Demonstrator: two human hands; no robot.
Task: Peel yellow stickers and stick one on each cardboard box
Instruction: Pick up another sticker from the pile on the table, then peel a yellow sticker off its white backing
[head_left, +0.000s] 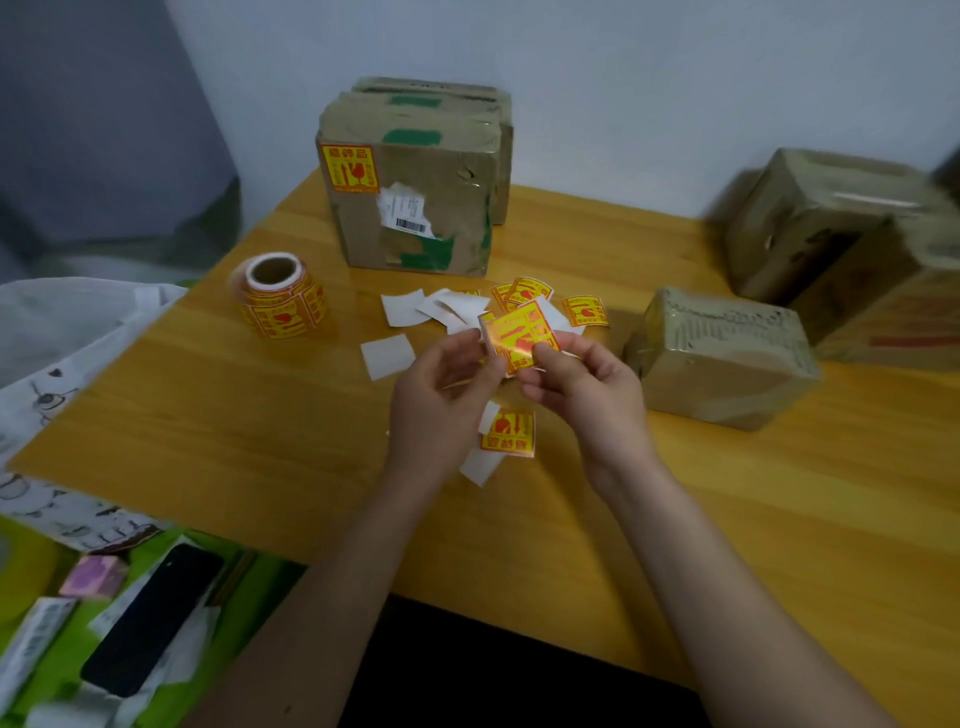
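— While my hands, the left hand (441, 387) and right hand (582, 387), pinch one yellow sticker (521, 335) between them above the worktop (208, 415), what do you see?
— Yellow with red print. One roll (280, 296); one box (410, 200) already labelled, another box (722, 358) just right.

I see a glossy paper sticker (521, 336), taped brown cardboard boxes (415, 182) behind it, a smooth varnished wooden table (208, 415).
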